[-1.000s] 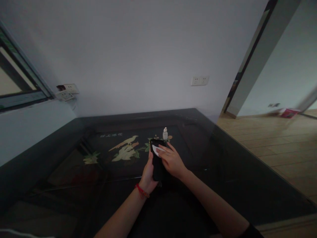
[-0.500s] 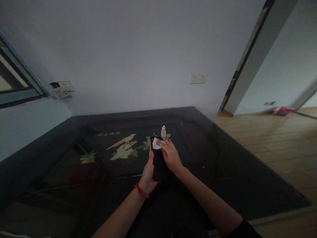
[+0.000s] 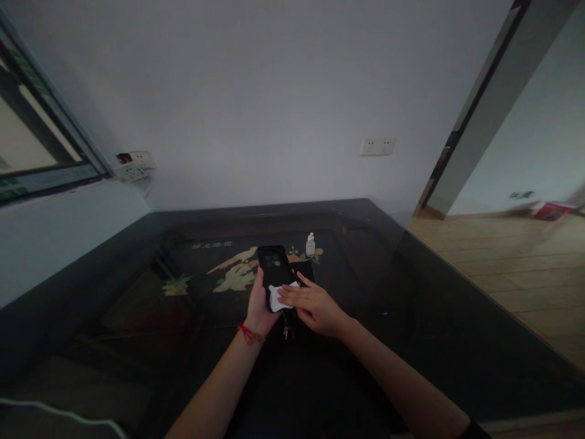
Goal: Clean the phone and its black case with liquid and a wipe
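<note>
A black smartphone (image 3: 276, 266) is held tilted above the dark table, its back with the camera bump facing me. My left hand (image 3: 259, 303), with a red cord bracelet at the wrist, grips it along the left side and lower end. Under the fingers of my right hand (image 3: 317, 306) a crumpled white tissue (image 3: 275, 299) is pressed on the lower part of the phone's back. From the phone's bottom end hangs a small dark strap (image 3: 286, 327). Beyond the phone, a small clear bottle with a white cap (image 3: 310, 246) stands upright on the table.
The glossy dark table (image 3: 365, 366) bears an inlaid bird-and-flower picture (image 3: 235, 277) and reaches the wall. A dark flat item (image 3: 305, 269) lies beside the phone. Wall sockets (image 3: 378, 146) sit behind. A white cord (image 3: 64, 411) crosses the lower left.
My right hand has slid the tissue from the phone's upper end down to its lower part, uncovering the camera bump. The phone has shifted a little left, and the view has turned slightly left.
</note>
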### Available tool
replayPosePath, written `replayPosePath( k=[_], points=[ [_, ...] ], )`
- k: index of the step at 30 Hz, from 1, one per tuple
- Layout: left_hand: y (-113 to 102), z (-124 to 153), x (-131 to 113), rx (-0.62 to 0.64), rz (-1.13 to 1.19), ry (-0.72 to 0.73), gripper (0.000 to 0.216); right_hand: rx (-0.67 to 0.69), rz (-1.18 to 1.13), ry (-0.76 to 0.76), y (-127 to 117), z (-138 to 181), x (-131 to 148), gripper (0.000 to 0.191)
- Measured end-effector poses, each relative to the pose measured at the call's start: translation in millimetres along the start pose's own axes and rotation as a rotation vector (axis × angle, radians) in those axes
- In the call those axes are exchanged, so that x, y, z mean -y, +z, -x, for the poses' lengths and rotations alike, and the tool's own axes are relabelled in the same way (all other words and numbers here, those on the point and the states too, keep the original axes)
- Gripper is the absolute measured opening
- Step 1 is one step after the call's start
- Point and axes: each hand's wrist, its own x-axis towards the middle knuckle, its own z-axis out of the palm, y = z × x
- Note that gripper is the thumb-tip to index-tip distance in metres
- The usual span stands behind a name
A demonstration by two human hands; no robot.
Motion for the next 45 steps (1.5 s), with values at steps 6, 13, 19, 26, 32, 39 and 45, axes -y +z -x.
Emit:
replayPosePath(
  k=[6,13,19,26,32,39,45],
  points=[
    [-4,-3,1,0.028,-0.021,0.002,0.05,-0.05,0.116,0.069,4,1,-7,0.045],
    [-5,-4,-1,0.041,0.011,0.101,0.048,-0.158,-0.023,0.127,19,2,9,0.039],
    [-8,-4,-3,0.001,-0.109,0.247,0.055,-0.419,-0.303,0.621,13,-1,-1,0.029],
    [-16,-15,14,-0.041,-0.582,0.47,0.08,-0.584,-0.961,0.916,11,-7,-3,0.029],
    [-20,-18,10,0.037,-0.649,0.451,0.077,-0.669,-1.072,0.94,7,-8,0,0.039],
    [-3,0,17,0.084,-0.381,0.306,0.074,-0.786,-1.149,0.992,11,-3,-13,0.042],
    [3,14,22,0.201,-0.256,0.178,0.087,-0.949,-0.74,1.004,-3,6,-33,0.028]
  ],
)
